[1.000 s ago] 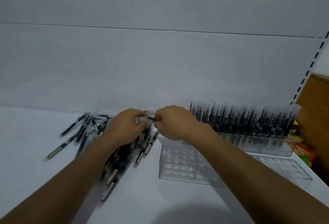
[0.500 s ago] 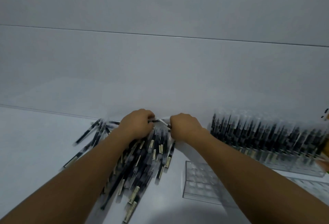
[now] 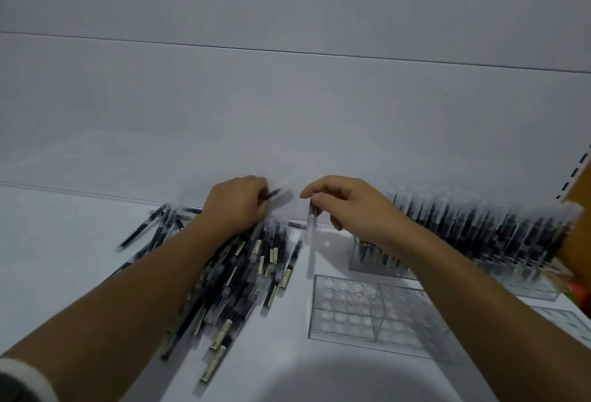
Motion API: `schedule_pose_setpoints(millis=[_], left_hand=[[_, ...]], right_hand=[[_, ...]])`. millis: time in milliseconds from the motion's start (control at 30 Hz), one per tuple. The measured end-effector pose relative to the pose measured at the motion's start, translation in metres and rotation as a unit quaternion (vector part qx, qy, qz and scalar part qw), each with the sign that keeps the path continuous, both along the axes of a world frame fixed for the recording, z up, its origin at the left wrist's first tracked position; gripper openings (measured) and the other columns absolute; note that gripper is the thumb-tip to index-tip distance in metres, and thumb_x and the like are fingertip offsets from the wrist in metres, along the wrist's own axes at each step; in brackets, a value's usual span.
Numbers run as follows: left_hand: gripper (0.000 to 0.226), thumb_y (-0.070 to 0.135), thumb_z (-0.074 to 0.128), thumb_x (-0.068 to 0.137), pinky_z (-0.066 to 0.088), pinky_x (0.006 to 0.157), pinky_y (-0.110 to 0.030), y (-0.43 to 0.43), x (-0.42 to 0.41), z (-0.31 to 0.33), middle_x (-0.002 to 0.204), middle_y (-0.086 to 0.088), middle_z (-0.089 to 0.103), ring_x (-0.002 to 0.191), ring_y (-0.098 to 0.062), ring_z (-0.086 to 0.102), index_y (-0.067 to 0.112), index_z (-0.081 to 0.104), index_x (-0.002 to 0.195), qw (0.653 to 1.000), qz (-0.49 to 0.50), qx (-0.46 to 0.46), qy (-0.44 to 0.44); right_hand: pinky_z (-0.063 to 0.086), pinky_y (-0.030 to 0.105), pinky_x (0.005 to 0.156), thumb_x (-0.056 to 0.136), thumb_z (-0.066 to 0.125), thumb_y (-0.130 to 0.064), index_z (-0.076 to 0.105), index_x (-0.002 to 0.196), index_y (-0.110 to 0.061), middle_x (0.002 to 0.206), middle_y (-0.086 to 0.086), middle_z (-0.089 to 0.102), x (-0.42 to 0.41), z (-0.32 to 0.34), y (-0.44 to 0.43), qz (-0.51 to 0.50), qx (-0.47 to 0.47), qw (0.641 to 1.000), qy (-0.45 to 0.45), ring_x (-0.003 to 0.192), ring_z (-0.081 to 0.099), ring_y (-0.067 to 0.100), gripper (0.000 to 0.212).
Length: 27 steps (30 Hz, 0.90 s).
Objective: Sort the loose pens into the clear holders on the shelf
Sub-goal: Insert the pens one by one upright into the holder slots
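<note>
Pens [image 3: 243, 277] heaped loose on shelf [image 3: 64, 273], left of empty clear holder [image 3: 361, 312]. Right hand [image 3: 351, 210] pinches one pen [image 3: 309, 229] by its top, dangling; thin grip may slip. Left hand [image 3: 235, 206] curls round another in the heap; dragging it could scatter neighbours.

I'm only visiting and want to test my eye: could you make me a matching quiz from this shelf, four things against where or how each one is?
Things:
1 loose pens
2 single pen
3 front holder
4 back holder

Places or states:
A packed with upright pens, far right
B heaped lying flat, leftmost
C pinched by the right hand
D unfilled, nearest the camera

Pairs: 1-B, 2-C, 3-D, 4-A.
</note>
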<state>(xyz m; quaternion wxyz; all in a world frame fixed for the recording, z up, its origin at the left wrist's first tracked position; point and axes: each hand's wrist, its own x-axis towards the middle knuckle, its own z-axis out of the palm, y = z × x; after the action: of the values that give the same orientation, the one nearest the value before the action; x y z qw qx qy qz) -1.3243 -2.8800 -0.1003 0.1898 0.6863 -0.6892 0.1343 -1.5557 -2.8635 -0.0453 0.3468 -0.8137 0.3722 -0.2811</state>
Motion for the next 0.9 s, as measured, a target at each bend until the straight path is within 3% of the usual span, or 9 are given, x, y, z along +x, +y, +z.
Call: schedule_pose_setpoints(millis=[133,233,367,533,733,900], left_hand=[[0.009,0.031,0.046,0.095,0.038,0.052,-0.031,0.014,-0.012,0.017,0.073,0.004,0.059,0.061,-0.019,0.055,0.022,0.047,0.093,0.989,-0.043,-0.071,0.124],[0.009,0.029,0.041,0.098,0.033,0.05,-0.03,0.023,-0.018,0.023,0.073,-0.001,0.059,0.059,-0.016,0.053,0.022,0.044,0.094,0.981,-0.021,0.012,0.193],[0.028,0.043,0.057,0.091,0.037,0.055,-0.027,0.032,-0.016,0.02,0.08,-0.002,0.059,0.066,-0.014,0.052,0.015,0.058,0.091,0.969,0.043,0.203,0.131],[0.049,0.06,0.064,0.081,0.04,0.07,-0.029,0.034,-0.026,0.015,0.088,-0.001,0.056,0.086,-0.02,0.054,0.013,0.059,0.096,0.952,0.078,0.279,0.096],[0.039,0.045,0.061,0.086,0.034,0.053,-0.025,0.03,-0.037,0.013,0.067,-0.002,0.05,0.063,-0.018,0.048,0.011,0.051,0.07,0.952,0.114,0.267,0.1],[0.03,0.041,0.058,0.09,0.037,0.052,-0.024,0.034,-0.035,0.014,0.067,-0.001,0.058,0.059,-0.014,0.052,0.012,0.063,0.081,0.961,0.09,0.195,0.172]], right_hand=[[0.038,0.011,0.049,0.091,0.058,-0.01,0.066,0.106,-0.03,0.075,-0.014,0.06,-0.015,0.002,0.016,0.068,0.078,0.992,-0.071,0.052,0.049,0.0,0.027],[0.039,0.013,0.052,0.091,0.065,-0.016,0.065,0.106,-0.027,0.071,-0.017,0.059,-0.023,0.0,0.025,0.075,0.074,0.99,-0.092,0.052,0.046,-0.001,0.018],[0.042,0.022,0.062,0.092,0.063,-0.031,0.065,0.098,-0.029,0.072,-0.013,0.068,-0.034,-0.006,0.034,0.011,0.01,0.996,-0.086,0.054,0.05,-0.001,0.006],[0.044,0.021,0.057,0.091,0.061,-0.032,0.068,0.094,-0.032,0.074,-0.007,0.071,-0.047,-0.016,0.042,-0.006,-0.005,0.991,-0.131,0.057,0.049,0.009,0.007],[0.042,0.015,0.051,0.091,0.064,-0.028,0.07,0.093,-0.031,0.072,-0.004,0.071,-0.055,-0.028,0.045,-0.016,0.012,0.986,-0.163,0.054,0.049,0.008,0.007],[0.041,0.01,0.053,0.092,0.064,-0.027,0.071,0.093,-0.03,0.068,-0.003,0.068,-0.06,-0.031,0.042,-0.016,0.01,0.986,-0.166,0.053,0.052,-0.001,0.008]])
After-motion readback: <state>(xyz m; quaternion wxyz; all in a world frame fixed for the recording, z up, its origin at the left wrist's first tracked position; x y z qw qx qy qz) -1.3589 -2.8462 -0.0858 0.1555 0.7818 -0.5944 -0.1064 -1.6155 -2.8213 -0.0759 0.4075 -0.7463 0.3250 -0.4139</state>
